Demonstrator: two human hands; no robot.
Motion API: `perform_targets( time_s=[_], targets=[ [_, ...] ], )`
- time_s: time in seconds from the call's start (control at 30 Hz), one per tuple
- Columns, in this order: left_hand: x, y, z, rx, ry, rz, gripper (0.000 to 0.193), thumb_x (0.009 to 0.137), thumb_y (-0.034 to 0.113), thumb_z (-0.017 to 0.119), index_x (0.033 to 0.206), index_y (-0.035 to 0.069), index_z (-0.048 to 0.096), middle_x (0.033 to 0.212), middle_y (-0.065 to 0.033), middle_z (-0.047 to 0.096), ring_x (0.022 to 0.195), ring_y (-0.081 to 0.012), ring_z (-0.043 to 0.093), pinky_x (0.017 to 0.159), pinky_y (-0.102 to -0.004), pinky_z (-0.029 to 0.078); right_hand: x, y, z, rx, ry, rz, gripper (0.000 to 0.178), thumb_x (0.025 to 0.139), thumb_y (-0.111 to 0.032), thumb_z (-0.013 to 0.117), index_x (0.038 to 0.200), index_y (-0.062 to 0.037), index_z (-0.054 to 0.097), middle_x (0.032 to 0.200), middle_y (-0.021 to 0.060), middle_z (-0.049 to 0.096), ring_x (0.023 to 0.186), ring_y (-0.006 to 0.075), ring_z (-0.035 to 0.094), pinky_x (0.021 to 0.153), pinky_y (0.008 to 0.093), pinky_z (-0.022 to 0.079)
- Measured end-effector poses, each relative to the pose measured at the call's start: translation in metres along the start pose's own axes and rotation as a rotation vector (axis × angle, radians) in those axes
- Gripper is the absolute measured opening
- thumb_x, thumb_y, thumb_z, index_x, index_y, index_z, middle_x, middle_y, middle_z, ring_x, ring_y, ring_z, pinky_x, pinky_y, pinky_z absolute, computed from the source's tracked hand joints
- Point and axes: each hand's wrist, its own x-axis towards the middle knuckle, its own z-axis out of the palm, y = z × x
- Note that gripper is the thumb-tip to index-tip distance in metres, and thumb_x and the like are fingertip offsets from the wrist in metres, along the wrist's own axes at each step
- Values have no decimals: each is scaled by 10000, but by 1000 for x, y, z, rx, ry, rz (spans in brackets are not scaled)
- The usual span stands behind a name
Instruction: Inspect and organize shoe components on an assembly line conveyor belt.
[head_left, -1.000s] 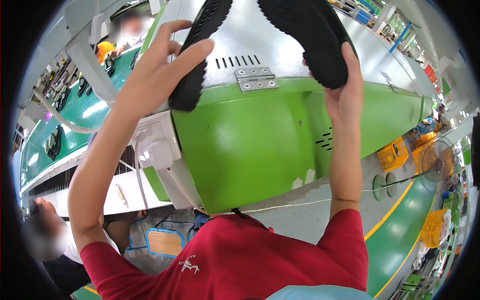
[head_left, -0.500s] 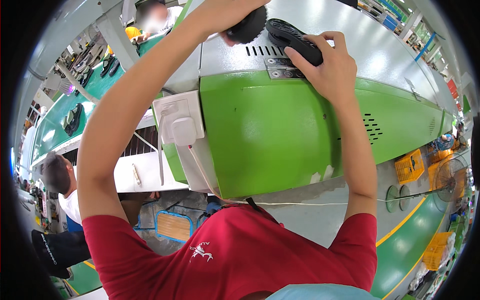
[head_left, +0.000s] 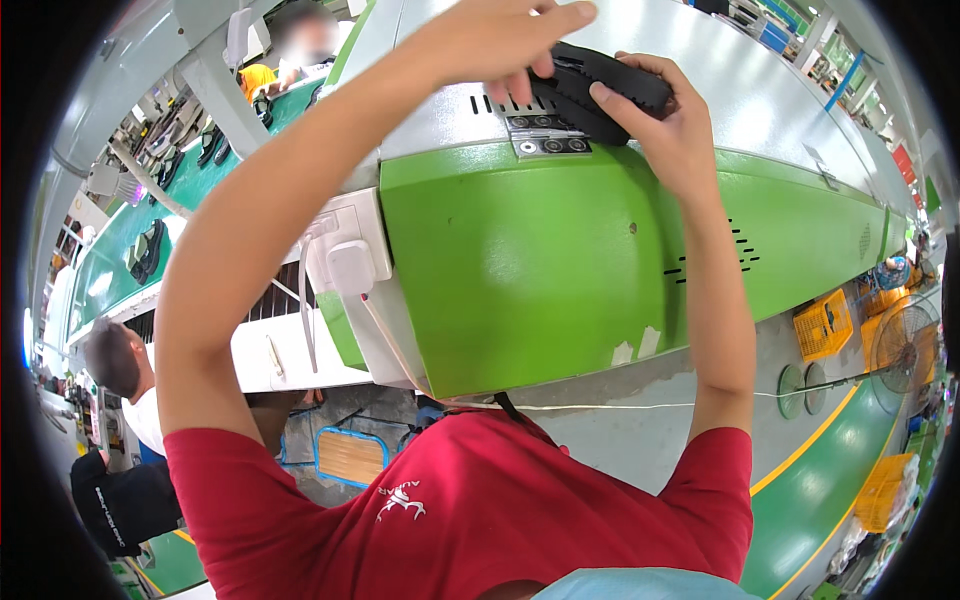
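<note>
Two black shoe soles lie together at the edge of the grey machine top. The upper sole [head_left: 638, 88] is in my right hand [head_left: 680, 125], with the thumb on its near side and the fingers over its far edge. Under and beside it rests the lower sole [head_left: 592, 118], partly covered, next to a metal hinge [head_left: 550, 144]. My left hand [head_left: 500, 45] is at the left end of the soles with thumb and fingers apart. Its fingertips are close to the soles; whether they touch is unclear.
The green machine side [head_left: 520, 270] drops away below the soles. A white socket box [head_left: 350, 245] with plug and cable is fixed at its left. Shoes stand on a green conveyor [head_left: 100, 275] at left, with a seated person [head_left: 120, 370] nearby. A fan [head_left: 903, 355] stands right.
My left hand has brought its black sole down to the right against the other one and loosened its fingers. My right hand now grips the upper of the two soles.
</note>
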Motion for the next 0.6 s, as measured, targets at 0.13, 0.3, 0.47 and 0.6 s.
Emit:
perform_targets(
  time_s=[0.13, 0.3, 0.47, 0.6],
  targets=[
    [-45, 20, -35, 41, 18, 200, 510, 1082, 437, 671, 1219, -53, 710, 978, -137, 764, 703, -157, 756, 556, -302, 598, 5, 8, -3, 252, 95, -122, 502, 919, -226, 887, 1324, -48, 650, 1318, 135, 718, 1100, 169, 708, 918, 309, 593],
    [-157, 4, -62, 199, 304, 401, 485, 975, 363, 758, 1256, -30, 717, 955, -129, 753, 725, -178, 724, 614, -291, 552, 3, -1, -3, 32, -158, 84, 769, 811, -349, 965, 1409, -96, 554, 1269, 131, 719, 1148, 218, 704, 954, 375, 595],
    [-316, -38, -108, 580, 220, 726, 566, 913, 612, 834, 1070, 73, 760, 911, -41, 776, 655, -211, 712, 688, -330, 527, 5, -8, 15, -214, -66, -3, 760, 761, -345, 995, 1357, -90, 598, 1131, 130, 764, 1053, 199, 737, 952, 367, 601],
    [-354, -79, -111, 321, 145, 701, 527, 977, 552, 785, 1060, 37, 717, 864, -85, 743, 709, -173, 767, 519, -233, 559, 10, -34, 32, -243, 39, -1, 674, 770, -327, 996, 1266, -33, 648, 1110, 131, 781, 997, 187, 754, 906, 333, 616]
  ],
)
